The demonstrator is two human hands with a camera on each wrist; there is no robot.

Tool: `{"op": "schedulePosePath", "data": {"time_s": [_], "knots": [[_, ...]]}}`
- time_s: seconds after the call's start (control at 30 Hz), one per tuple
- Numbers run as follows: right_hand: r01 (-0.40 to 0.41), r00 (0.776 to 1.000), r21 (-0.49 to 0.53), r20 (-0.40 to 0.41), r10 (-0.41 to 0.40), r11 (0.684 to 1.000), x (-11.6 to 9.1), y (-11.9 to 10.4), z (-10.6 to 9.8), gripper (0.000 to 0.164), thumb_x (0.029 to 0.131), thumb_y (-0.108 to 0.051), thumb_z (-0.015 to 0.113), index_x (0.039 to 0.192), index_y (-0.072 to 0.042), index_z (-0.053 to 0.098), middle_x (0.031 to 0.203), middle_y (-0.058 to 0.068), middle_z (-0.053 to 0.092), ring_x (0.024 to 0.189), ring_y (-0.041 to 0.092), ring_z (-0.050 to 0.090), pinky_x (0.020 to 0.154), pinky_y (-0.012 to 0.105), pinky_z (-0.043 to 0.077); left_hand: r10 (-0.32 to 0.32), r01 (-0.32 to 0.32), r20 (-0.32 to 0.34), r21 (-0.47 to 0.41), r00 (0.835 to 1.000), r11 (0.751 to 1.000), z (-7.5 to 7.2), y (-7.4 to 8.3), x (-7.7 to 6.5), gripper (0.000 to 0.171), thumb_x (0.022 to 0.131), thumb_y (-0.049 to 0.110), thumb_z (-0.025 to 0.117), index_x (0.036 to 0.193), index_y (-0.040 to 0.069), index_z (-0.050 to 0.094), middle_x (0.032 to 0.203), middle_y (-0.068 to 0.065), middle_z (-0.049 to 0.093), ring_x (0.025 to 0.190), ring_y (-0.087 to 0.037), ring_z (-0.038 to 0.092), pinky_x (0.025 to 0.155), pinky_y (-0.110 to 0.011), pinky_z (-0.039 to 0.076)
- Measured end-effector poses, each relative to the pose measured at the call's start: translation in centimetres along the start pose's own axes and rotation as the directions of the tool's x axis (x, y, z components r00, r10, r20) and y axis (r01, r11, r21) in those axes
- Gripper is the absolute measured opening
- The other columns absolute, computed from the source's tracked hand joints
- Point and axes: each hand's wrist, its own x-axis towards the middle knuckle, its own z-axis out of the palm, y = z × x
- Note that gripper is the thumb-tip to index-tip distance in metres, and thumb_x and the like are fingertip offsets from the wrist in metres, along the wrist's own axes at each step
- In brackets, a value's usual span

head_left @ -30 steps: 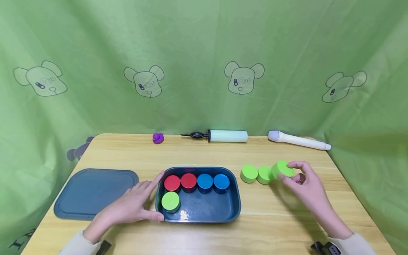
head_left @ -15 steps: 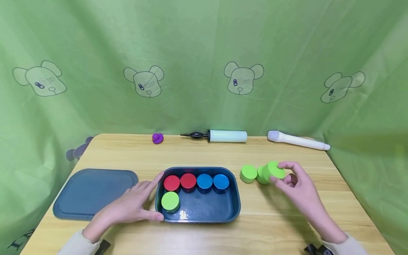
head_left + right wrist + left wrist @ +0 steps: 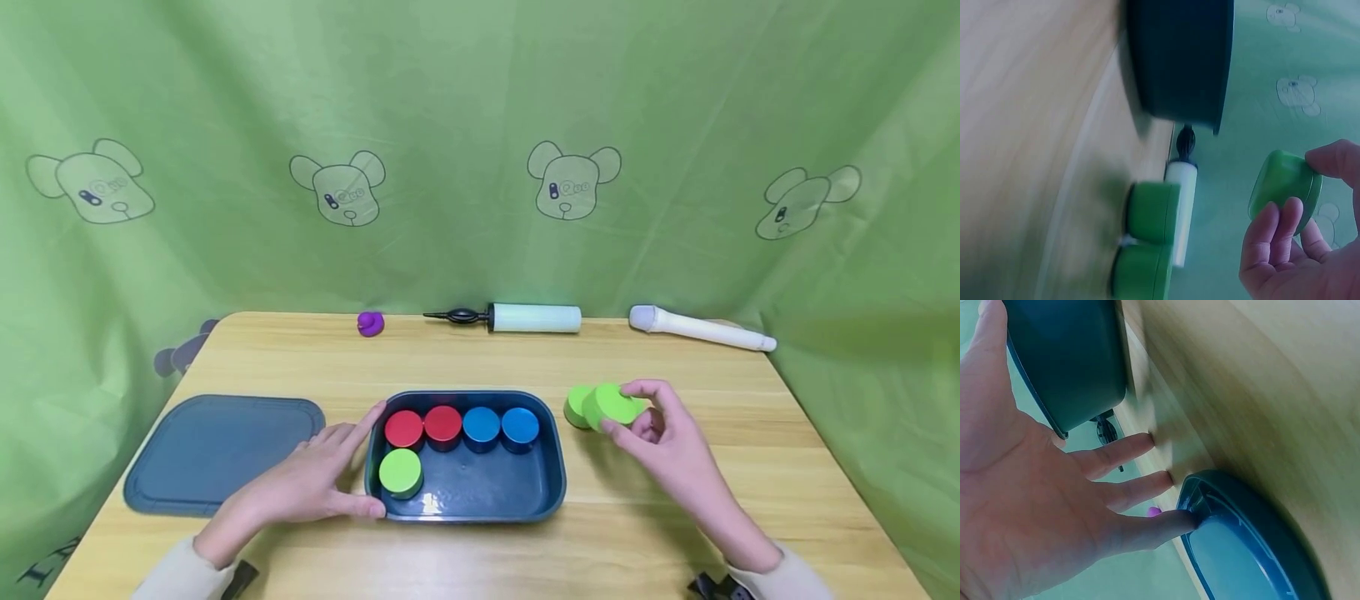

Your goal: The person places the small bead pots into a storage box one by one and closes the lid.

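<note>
My right hand (image 3: pixel 670 442) pinches a green round container (image 3: pixel 609 406) between thumb and fingers, lifted above the table. A seam like a lid's edge runs round it (image 3: pixel 1286 187) in the right wrist view. Two more green round containers stand behind it, the left one (image 3: pixel 574 406) partly covered. My left hand (image 3: pixel 318 483), fingers straight and spread, touches the left rim of a dark blue box (image 3: pixel 555 483) with thumb and index finger. Inside the box stand two red round containers (image 3: pixel 442 427), two blue ones (image 3: pixel 481 427) and one green one (image 3: pixel 401 472).
A flat dark blue lid (image 3: pixel 225 454) lies left of the box, partly under my left hand. Along the table's back edge lie a purple rubber duck (image 3: pixel 371 324), a hand pump (image 3: pixel 535 318) and a white microphone-shaped stick (image 3: pixel 705 328). A green curtain (image 3: pixel 465 100) hangs behind.
My right hand has moved left toward the box with the green round container, which now overlaps the leftmost green one. My left hand has stayed at the box.
</note>
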Motion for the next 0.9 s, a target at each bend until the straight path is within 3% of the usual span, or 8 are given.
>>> {"op": "schedulePosePath", "data": {"time_s": [0.27, 0.63, 0.9], "knots": [[-0.024, 0.996, 0.083, 0.082, 0.017, 0.996, -0.1, -1.1, 2.7, 0.052, 0.094, -0.007, 0.086, 0.135, -0.005, 0.055, 0.087, 0.01, 0.062, 0.075, 0.018, 0.058, 0.064, 0.024, 0.05, 0.001, -0.001, -0.001, 0.003, 1.0, 1.0, -0.1, 0.1, -0.1, 0.129, 0.086, 0.074, 0.081, 0.178, 0.028, 0.004, 0.159, -0.029, 0.048, 0.144, -0.054, 0.046, 0.104, -0.088, 0.034], [0.115, 0.982, 0.04, 0.147, -0.12, 0.993, -0.4, -2.6, 6.6, 0.051, 0.089, -0.012, 0.092, 0.129, -0.015, 0.063, 0.087, 0.001, 0.067, 0.079, 0.019, 0.066, 0.07, 0.029, 0.058, -0.011, 0.011, 0.012, -0.006, 1.0, 1.0, -0.3, 0.2, 0.0, 0.129, 0.085, 0.076, 0.08, 0.178, 0.028, 0.004, 0.16, -0.03, 0.047, 0.145, -0.055, 0.045, 0.105, -0.089, 0.032], [0.137, 0.959, 0.009, 0.249, -0.135, 0.991, 0.0, -3.7, 9.1, 0.047, 0.089, -0.017, 0.092, 0.125, -0.022, 0.063, 0.084, -0.003, 0.067, 0.073, 0.014, 0.066, 0.066, 0.028, 0.057, -0.004, 0.004, 0.016, -0.008, 1.0, 1.0, -0.4, 0.3, 0.0, 0.129, 0.087, 0.072, 0.082, 0.178, 0.026, 0.004, 0.161, -0.03, 0.046, 0.145, -0.056, 0.044, 0.105, -0.089, 0.033]]}}
